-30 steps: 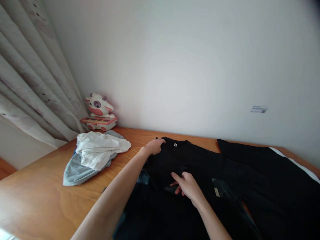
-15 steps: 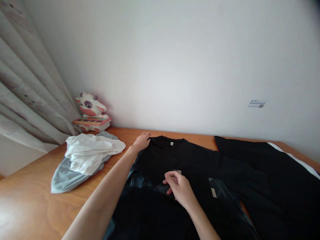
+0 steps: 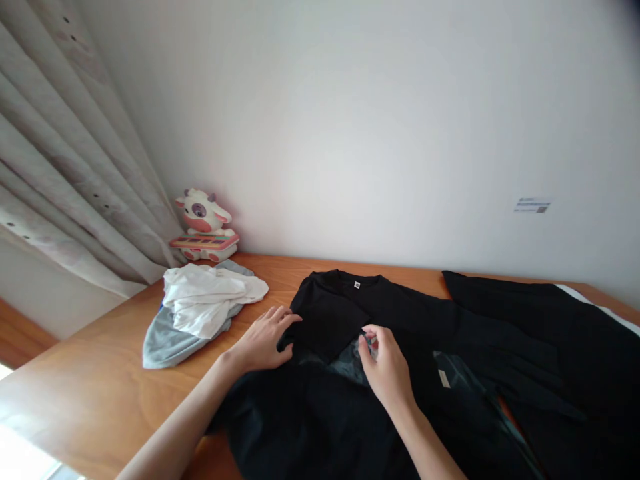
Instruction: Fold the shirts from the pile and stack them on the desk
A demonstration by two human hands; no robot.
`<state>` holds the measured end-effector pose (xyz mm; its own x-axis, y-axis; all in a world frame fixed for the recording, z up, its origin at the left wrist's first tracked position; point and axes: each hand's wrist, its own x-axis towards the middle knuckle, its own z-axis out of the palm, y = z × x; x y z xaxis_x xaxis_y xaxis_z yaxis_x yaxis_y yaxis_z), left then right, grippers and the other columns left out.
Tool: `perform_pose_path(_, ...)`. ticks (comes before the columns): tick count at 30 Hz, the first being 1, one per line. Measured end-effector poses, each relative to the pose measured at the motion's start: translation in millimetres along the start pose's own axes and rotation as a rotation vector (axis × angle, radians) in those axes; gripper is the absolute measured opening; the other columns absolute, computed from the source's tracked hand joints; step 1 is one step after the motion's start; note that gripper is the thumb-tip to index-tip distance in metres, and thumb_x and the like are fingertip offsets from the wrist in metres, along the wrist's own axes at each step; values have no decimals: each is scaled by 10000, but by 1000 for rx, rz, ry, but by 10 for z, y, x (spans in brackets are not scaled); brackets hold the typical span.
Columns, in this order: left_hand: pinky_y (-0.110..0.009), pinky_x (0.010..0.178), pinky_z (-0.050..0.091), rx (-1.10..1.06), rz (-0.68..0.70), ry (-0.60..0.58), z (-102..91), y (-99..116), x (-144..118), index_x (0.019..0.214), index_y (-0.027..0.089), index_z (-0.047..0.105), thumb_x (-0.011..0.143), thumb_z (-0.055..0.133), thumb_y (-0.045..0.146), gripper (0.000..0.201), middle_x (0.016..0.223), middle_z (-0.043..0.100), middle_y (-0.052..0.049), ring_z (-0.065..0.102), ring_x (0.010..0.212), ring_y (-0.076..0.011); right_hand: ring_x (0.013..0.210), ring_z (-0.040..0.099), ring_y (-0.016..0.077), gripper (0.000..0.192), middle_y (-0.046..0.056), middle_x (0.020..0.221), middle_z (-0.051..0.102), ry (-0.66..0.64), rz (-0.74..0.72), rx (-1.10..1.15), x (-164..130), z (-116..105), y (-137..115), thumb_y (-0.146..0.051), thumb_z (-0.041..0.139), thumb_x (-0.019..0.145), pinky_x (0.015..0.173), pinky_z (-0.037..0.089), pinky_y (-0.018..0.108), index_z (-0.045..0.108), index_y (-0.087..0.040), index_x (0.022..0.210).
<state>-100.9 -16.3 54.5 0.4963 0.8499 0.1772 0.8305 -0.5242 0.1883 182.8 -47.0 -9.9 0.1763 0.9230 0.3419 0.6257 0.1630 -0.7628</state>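
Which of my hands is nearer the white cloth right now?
Left. Your left hand is a little right of the white cloth; your right hand is farther right, over the black shirt.

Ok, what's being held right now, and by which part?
Black shirt: right hand pinches an edge, apparently of its folded-over sleeve. Left hand is at the shirt's side, grip unclear.

Soft light glares on the table at lower left, while black clothes lose detail and the upper-right corner is dark.
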Motion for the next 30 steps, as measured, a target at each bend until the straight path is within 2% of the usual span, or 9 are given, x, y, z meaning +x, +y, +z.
perform_pose_path(3,-389,967,515,8,-113,86,155,20,-68,1102,261,692,866,558,161,288,1081,663,-70,634,1040,-251,965,666,268,294,130,1132,653,-1,35,-87,8,49,49,-373,511,922,838,548,373,592,-219,1159)
perform_pose_path(6,-358,920,529,-29,-69,156,220,-4,-86,1032,258,712,913,491,131,281,1023,682,-64,647,987,-224,1070,659,296,374,154,1188,640,-86,90,-255,100,84,8,-385,510,938,855,539,380,582,-187,1247)
perform_pose_path(10,-344,912,533,-108,-38,255,221,-43,-131,1031,259,700,919,497,162,252,1012,687,-59,652,980,-216,1118,665,331,478,197,1251,626,-206,270,-374,356,98,-140,-524,448,985,853,527,399,609,-156,1244)
perform_pose_path(15,-352,890,541,-158,-109,237,286,-46,-155,957,246,670,851,627,196,125,997,664,-50,647,981,-234,1102,680,379,382,252,1236,632,-193,378,-352,618,126,-211,-450,588,929,851,517,453,653,-125,1118)
perform_pose_path(18,-343,873,535,-171,-109,211,306,-40,-148,935,234,655,842,635,170,115,986,656,-50,637,972,-232,1085,690,356,209,200,1144,684,-184,401,-274,716,137,-171,-375,700,842,841,520,416,679,-178,910)
perform_pose_path(21,-319,845,520,-174,-59,207,287,-36,-142,930,243,646,846,535,77,217,940,654,-34,633,928,-207,999,718,307,161,118,923,721,-169,427,-133,819,131,-117,-345,717,813,783,535,353,630,-212,782)
perform_pose_path(25,-324,832,506,-145,-40,204,264,-28,-147,824,242,626,820,516,77,198,922,636,-42,613,924,-216,726,734,199,201,33,778,700,-134,497,114,875,109,-51,-369,622,878,628,545,272,588,-207,994)
perform_pose_path(27,-333,830,503,-145,-34,201,258,-16,-160,815,238,608,801,518,86,177,921,632,-47,605,923,-221,651,722,184,363,15,763,696,-126,515,210,827,92,-10,-411,593,895,573,536,263,534,-184,1171)
perform_pose_path(30,-345,800,503,-180,-10,243,245,6,-163,851,234,567,791,532,132,123,883,624,-42,599,871,-222,623,718,218,665,-31,673,663,-137,488,283,677,67,66,-482,664,832,532,510,278,434,-168,1371)
